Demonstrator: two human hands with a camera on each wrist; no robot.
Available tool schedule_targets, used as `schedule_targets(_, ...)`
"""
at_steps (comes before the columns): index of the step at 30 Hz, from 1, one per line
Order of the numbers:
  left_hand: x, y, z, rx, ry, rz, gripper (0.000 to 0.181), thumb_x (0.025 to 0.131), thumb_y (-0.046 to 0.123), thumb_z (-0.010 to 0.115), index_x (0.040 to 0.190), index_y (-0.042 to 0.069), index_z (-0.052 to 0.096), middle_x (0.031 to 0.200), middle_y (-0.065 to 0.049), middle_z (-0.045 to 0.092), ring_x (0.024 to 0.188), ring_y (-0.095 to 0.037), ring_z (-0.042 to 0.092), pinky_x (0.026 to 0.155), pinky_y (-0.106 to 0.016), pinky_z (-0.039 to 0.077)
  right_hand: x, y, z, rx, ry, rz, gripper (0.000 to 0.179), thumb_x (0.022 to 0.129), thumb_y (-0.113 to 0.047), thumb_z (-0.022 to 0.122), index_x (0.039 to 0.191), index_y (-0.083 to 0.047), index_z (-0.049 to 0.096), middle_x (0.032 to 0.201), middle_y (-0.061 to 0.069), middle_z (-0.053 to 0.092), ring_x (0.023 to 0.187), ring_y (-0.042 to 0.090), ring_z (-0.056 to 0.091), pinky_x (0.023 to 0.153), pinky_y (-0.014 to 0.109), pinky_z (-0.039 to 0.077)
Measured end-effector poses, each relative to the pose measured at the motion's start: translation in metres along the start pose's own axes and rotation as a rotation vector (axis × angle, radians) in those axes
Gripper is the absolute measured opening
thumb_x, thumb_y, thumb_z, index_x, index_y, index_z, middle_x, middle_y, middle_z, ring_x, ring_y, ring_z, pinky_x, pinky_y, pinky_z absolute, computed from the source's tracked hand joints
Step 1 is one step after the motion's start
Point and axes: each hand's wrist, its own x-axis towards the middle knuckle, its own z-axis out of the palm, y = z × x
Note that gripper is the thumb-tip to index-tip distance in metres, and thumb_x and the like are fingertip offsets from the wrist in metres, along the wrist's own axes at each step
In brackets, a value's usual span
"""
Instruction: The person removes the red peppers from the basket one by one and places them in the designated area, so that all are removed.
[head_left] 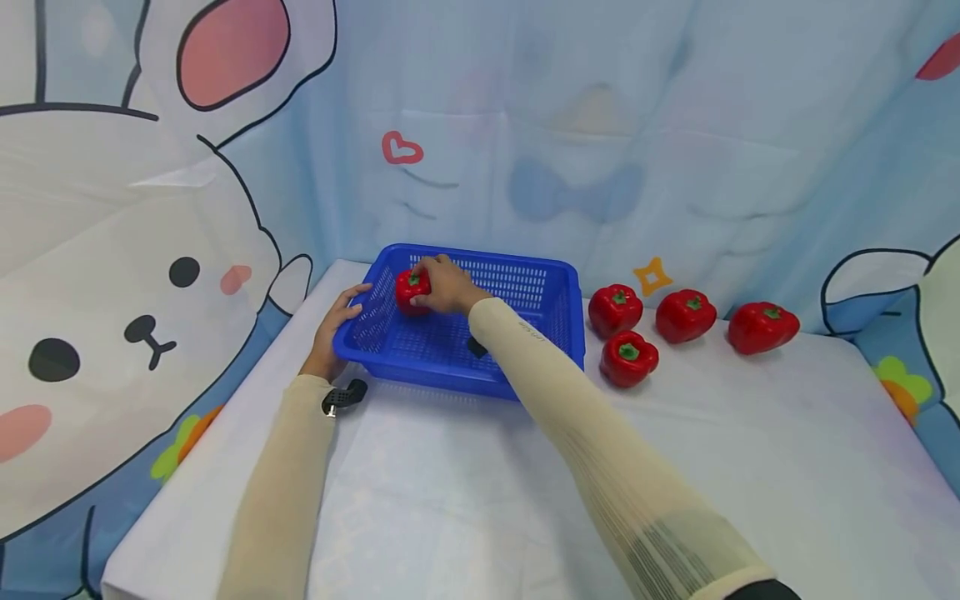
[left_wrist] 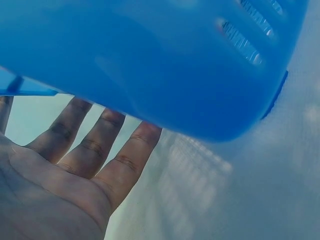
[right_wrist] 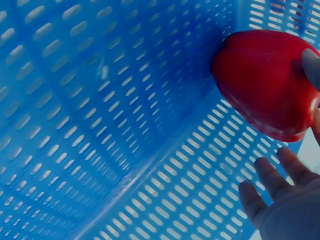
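Observation:
A blue perforated plastic basket [head_left: 465, 386] stands at the back of the table. Inside its left end, my right hand [head_left: 447, 285] grips a red bell pepper [head_left: 407, 292] with a green stem. The right wrist view shows the pepper [right_wrist: 265, 82] close to the basket's slotted walls, with thumb and a finger at its side and the other fingers [right_wrist: 274, 182] spread away from it. At the basket's left end rests my left hand [head_left: 330, 333]. Its fingers [left_wrist: 125, 160] are extended, tips touching the basket's blue outer wall [left_wrist: 150, 65] in the left wrist view.
Right of the basket sit more red bell peppers: one close by [head_left: 615, 310], one in front of it [head_left: 628, 359], another farther right [head_left: 686, 316] and the rightmost pepper [head_left: 762, 327]. A printed curtain [head_left: 465, 200] hangs behind the white-covered table [head_left: 435, 500].

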Motion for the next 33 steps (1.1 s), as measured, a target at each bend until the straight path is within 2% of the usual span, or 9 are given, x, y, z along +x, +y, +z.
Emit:
schedule_targets(8,0.002,0.001,0.003,0.011,0.001,0.013,0.040,0.102,0.029,0.036,0.141,0.033,0.040,0.158,-0.005,0.029,0.134,-0.029,0.042,0.093,-0.029,0.054,0.000,0.005,0.000,0.031,0.040,-0.024,0.051,0.088,-0.027,0.073,0.132,-0.013,0.051,0.141,0.008,0.054,0.134,0.026,0.047,0.113,0.048,0.035)
schedule_targets(12,0.001,-0.002,0.004,0.007,-0.012,0.015,0.041,0.102,0.029,0.036,0.142,0.031,0.040,0.159,-0.006,0.028,0.133,-0.028,0.041,0.093,-0.029,0.053,-0.005,0.011,-0.001,0.106,0.082,-0.005,0.054,0.086,-0.028,0.075,0.132,-0.012,0.052,0.140,0.010,0.053,0.132,0.027,0.048,0.109,0.045,0.042)
schedule_targets(17,0.000,-0.008,0.006,-0.010,-0.028,0.016,0.041,0.102,0.026,0.035,0.143,0.029,0.040,0.157,-0.008,0.028,0.130,-0.027,0.041,0.093,-0.028,0.052,-0.021,0.019,-0.009,0.232,0.166,0.008,0.053,0.087,-0.029,0.074,0.132,-0.010,0.052,0.139,0.011,0.052,0.129,0.028,0.049,0.104,0.044,0.048)
schedule_targets(24,-0.001,-0.010,0.004,-0.023,-0.016,0.036,0.040,0.102,0.026,0.036,0.142,0.030,0.040,0.153,-0.007,0.031,0.127,-0.025,0.044,0.090,-0.026,0.052,-0.057,0.028,-0.043,0.338,0.258,-0.004,0.054,0.087,-0.029,0.075,0.131,-0.012,0.051,0.138,0.010,0.050,0.125,0.029,0.050,0.096,0.044,0.053)
schedule_targets(33,0.000,-0.004,0.002,0.010,0.006,0.019,0.040,0.102,0.031,0.037,0.142,0.032,0.040,0.156,-0.006,0.029,0.128,-0.025,0.042,0.090,-0.026,0.053,-0.122,0.057,-0.084,0.345,0.375,-0.006,0.058,0.087,-0.030,0.075,0.135,-0.011,0.048,0.141,0.011,0.049,0.126,0.031,0.053,0.090,0.048,0.056)
